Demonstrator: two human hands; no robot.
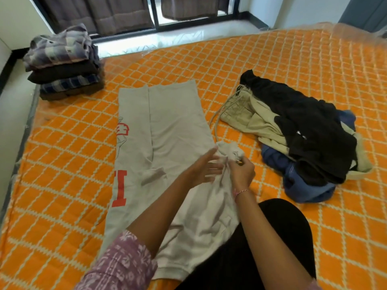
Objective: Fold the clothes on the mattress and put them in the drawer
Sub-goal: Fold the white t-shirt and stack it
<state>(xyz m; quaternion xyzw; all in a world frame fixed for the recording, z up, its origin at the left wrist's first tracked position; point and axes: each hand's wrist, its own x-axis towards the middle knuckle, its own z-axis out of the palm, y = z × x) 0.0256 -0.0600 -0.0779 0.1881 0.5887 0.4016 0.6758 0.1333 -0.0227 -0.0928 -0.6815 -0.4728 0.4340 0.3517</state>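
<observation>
Sleeve (123, 262): pink with a pale print, on the left forearm at the bottom edge; a dark-clad knee (278, 233) rises beside it.
Left hand (204, 167): fingers straight and spread, lying on the grey garment (176, 130).
Right hand (240, 171): fingers curled, pinching a bunched corner of the grey garment just beside the left hand; a thread bracelet (240, 192) circles the wrist.
Grey garment: spread long on the orange mattress (62, 164), red lettering along its left edge.
Unfolded heap (303, 132): black, beige and blue clothes, right of the garment, apart from it.
Folded stack (65, 61): plaid and dark pieces at the mattress's far left corner.
</observation>
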